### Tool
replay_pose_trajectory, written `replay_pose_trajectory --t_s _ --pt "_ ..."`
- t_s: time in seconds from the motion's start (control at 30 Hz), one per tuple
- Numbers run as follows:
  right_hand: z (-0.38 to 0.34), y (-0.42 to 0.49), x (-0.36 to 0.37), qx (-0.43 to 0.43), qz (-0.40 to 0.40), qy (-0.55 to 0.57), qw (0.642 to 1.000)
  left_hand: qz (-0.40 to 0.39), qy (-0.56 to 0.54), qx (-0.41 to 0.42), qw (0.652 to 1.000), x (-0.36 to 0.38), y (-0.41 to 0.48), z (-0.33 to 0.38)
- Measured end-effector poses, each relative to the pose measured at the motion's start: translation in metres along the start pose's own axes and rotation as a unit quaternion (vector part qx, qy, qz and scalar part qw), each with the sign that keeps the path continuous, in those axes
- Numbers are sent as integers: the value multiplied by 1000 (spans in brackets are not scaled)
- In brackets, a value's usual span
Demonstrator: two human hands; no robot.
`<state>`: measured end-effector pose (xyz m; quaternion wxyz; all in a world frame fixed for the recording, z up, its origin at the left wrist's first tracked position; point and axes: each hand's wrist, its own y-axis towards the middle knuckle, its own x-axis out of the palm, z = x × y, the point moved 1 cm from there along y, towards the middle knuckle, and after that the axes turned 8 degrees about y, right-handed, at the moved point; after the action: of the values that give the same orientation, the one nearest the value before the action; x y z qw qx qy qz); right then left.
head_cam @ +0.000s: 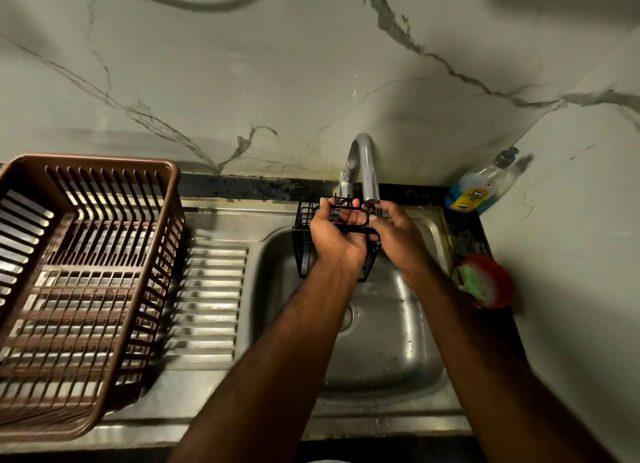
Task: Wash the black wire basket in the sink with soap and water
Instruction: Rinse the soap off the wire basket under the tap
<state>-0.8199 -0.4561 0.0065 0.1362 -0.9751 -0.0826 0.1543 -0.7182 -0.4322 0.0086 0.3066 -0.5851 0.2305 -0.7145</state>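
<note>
The black wire basket point(304, 227) hangs above the steel sink point(388, 341), right under the spout of the grey tap point(369, 171). My left hand point(334, 235) grips it from the left with fingers curled over its top wires. My right hand point(394, 234) holds its right side, fingertips pinching the top rim near the spout. No running water can be made out. Much of the basket's front is hidden behind both hands.
A brown plastic dish rack point(90, 289) stands on the ribbed drainboard point(207, 300) to the left. A bottle of blue dish liquid point(481, 185) leans in the back right corner. A red tub with a green scrubber point(485, 282) sits right of the sink.
</note>
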Motion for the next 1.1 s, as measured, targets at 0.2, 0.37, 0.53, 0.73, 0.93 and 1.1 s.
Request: replay_pose_trajectory --t_s 0.2,0.37,0.53,0.73,0.93,1.1 --pt "13 9 8 23 37 20 999 -17 13 -16 1000 0 -13 -9" --pt "12 9 8 -7 53 -65 996 -7 -10 -10 1000 -4 -9 -13" --pt "18 -7 10 -30 -45 -49 997 -20 -17 1 1000 -4 -8 -11" --pt "27 -8 7 -89 45 -150 984 -37 17 -4 999 -10 -5 -11" --pt "27 3 -1 -76 47 -80 993 -40 15 17 999 -20 -12 -5" --pt "26 11 5 -80 18 -125 989 -9 10 35 999 -31 -15 5"
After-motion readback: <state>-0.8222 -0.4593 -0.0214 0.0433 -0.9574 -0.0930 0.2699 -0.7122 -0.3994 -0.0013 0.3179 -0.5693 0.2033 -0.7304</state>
